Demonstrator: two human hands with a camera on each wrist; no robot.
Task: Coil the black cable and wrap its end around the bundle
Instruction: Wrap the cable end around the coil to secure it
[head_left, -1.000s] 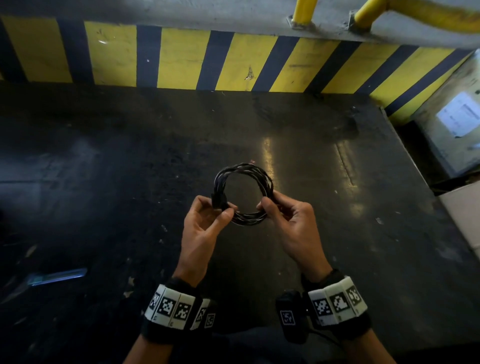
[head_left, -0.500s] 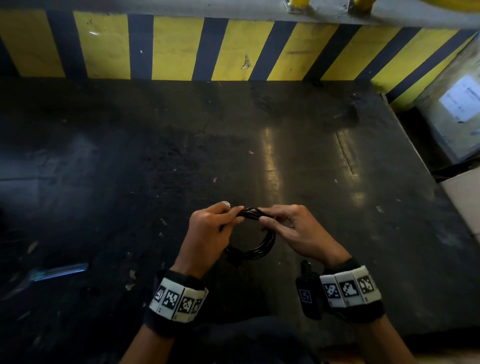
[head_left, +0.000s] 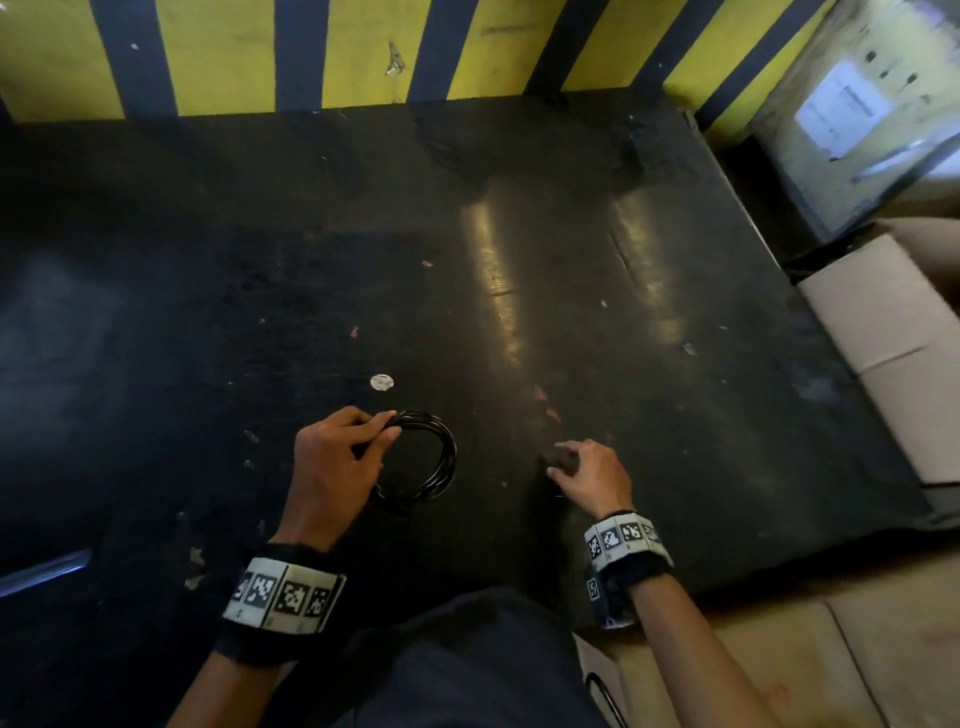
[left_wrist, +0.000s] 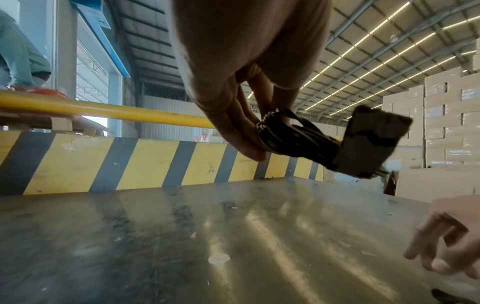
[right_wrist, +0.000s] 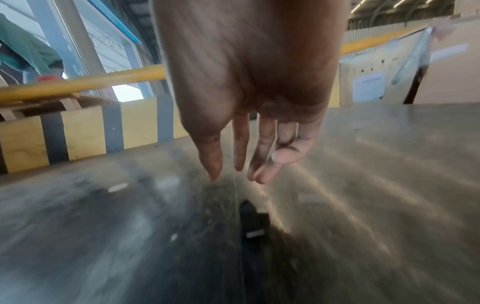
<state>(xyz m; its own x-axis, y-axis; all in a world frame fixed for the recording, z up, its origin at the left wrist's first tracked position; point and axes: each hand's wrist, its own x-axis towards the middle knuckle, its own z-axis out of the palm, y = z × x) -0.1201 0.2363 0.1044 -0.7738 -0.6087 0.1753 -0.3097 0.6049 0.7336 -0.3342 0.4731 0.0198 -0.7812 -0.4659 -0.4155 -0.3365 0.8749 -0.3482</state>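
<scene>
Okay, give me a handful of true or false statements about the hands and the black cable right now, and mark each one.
1. The left hand grips the coiled black cable. True.
2. The right hand also grips the coil. False: it is off to the right, apart from the coil, fingers relaxed and holding nothing.
3. The cable is stretched out straight across the dark table. False: it forms a round bundle of several loops.
4. In the left wrist view the left fingers pinch the loops together. True.
5. A wall with yellow and black stripes stands behind the table. True.
</scene>
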